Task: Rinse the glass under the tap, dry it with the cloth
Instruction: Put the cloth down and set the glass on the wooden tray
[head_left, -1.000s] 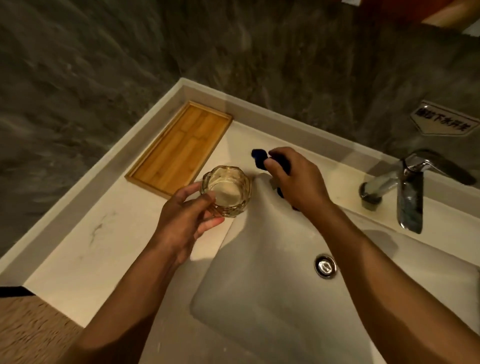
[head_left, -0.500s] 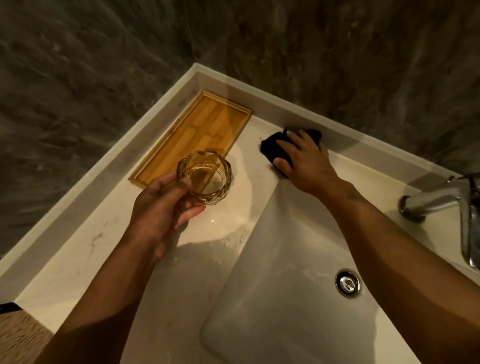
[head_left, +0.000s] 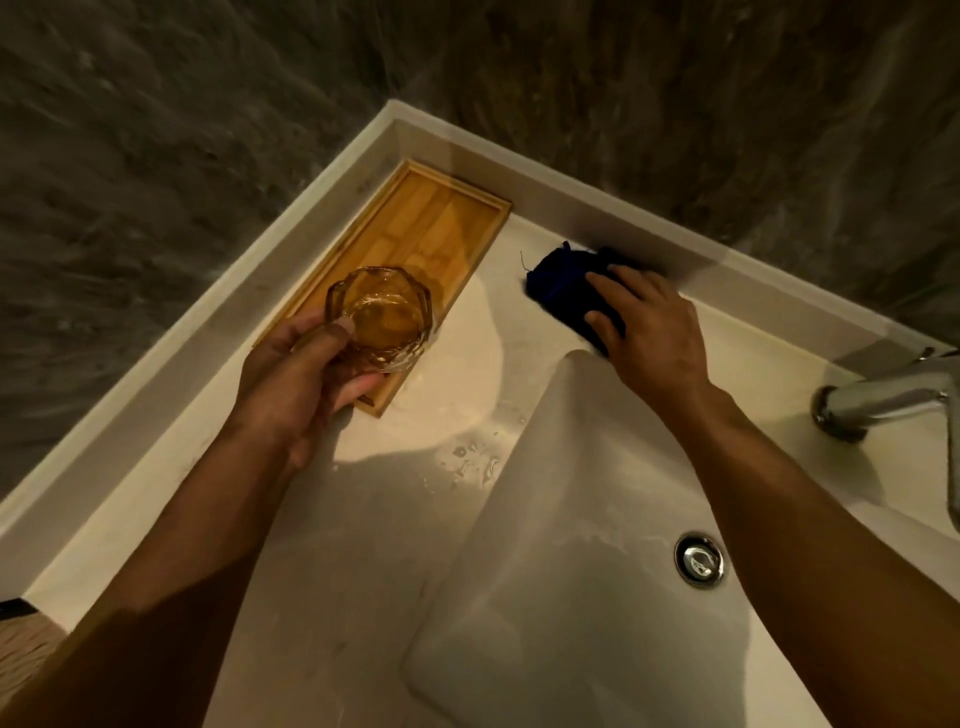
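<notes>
Glass (head_left: 379, 317): faceted, amber-tinted, mouth turned up toward you. It sits in your left hand (head_left: 296, 384), thumb on the near wall and fingers wrapped beneath, clamped on it. It is held over the near end of the wooden tray (head_left: 441, 228); whether its base touches the tray cannot be told.

Cloth (head_left: 566, 288): dark blue, bunched, lying on the tabletop (head_left: 156, 483) near the back ledge, just past the far corner of the basin. A loose thread sticks out at its left edge. Your right hand (head_left: 649, 332) lies on top of it, fingers spread and pressing down, not closed around it.

Wooden tray: long, shallow, rimmed, set along the left raised edge of the tabletop, reaching into the back corner.

Water droplets (head_left: 467, 462): scattered on the tabletop between the tray and the basin's rim.

Sink basin (head_left: 545, 597): pale, rectangular, with a chrome drain (head_left: 700, 560) toward its right side.

Tap (head_left: 883, 400): chrome, at the right edge, partly cut off from view.
</notes>
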